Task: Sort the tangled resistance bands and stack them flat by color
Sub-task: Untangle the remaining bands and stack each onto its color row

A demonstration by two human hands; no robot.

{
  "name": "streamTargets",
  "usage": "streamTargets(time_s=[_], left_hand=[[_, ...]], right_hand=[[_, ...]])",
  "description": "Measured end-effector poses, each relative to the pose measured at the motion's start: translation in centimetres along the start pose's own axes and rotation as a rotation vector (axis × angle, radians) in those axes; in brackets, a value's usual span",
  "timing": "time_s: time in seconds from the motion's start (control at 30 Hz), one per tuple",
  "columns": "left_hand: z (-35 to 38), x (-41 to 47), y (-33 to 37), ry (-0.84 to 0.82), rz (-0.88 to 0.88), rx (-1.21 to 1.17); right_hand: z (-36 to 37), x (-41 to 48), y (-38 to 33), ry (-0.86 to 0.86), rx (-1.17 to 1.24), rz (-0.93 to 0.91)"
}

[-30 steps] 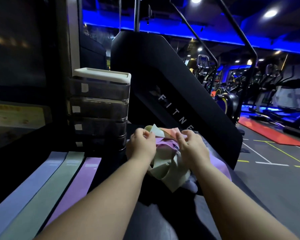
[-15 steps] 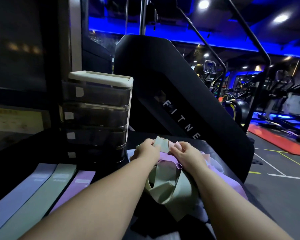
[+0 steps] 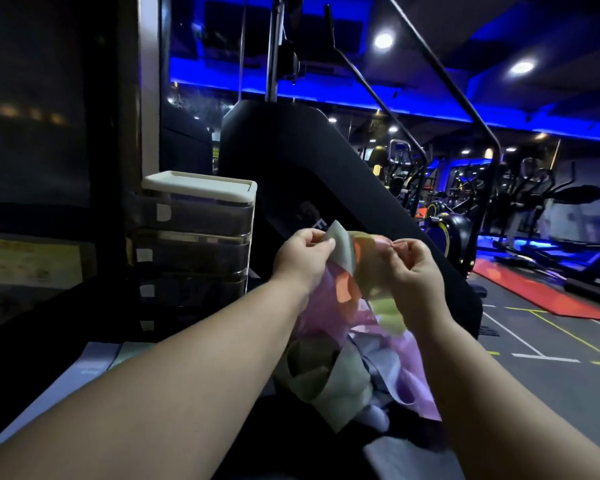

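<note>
band tangle (image 3: 329,372) hangs from raised hands, long axis vertical; left hand (image 3: 300,259) pinches sage band (image 3: 342,249), right hand (image 3: 414,271) pinches pink loop (image 3: 381,242).

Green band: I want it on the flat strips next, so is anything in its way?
The green band, pinched by the left hand, runs into the tangle the right hand also grips. Toward the flat strips, only the left forearm crosses.

One tangled bundle of pastel elastic bands (image 3: 326,382), one flat blue-grey band (image 3: 92,360), one flat pale-green band (image 3: 132,350) and one clear plastic drawer tower (image 3: 194,233) were in view.
</note>
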State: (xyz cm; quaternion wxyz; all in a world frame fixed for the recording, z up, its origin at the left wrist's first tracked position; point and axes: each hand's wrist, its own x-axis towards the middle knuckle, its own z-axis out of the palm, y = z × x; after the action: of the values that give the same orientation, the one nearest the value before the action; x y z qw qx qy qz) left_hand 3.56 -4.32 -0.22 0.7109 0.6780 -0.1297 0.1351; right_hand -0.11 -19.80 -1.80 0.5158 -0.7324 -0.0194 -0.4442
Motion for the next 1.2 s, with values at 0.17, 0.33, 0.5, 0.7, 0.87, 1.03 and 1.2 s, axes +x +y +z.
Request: streamTargets(time_s=[0.17,0.33,0.5,0.7,0.87,1.03,1.2], left_hand=[[-0.6,-3.2,4.1,-0.055,-0.025,-0.121],[-1.8,-9.0,2.8,-0.115,-0.125,-0.129],[-3.6,-16.0,-2.9,-0.119,-0.268,-0.018],[-6.6,-22.3,-6.1,-0.094,-0.278,0.159],[-8.4,-24.0,-5.5,-0.016,-0.220,0.254],[-9.4,-24.5,-4.4,0.020,-0.182,0.129],[-9.9,-24.5,-2.7,-0.064,-0.164,-0.132]], right_hand=[[-2.6,-0.9,-5.0,0.029,0.102,-0.046],[-4.9,-5.6,-5.6,-0.032,0.072,0.046],[-6.9,-14.3,-2.4,-0.025,-0.140,0.239],[-8.9,-21.3,0.7,-0.135,-0.503,0.462],[-8.5,-22.2,-2.1,-0.134,-0.643,0.267],[-6.9,-23.1,-5.8,-0.322,-0.501,0.126],[-5.2,-23.9,-7.3,-0.501,-0.214,0.143]])
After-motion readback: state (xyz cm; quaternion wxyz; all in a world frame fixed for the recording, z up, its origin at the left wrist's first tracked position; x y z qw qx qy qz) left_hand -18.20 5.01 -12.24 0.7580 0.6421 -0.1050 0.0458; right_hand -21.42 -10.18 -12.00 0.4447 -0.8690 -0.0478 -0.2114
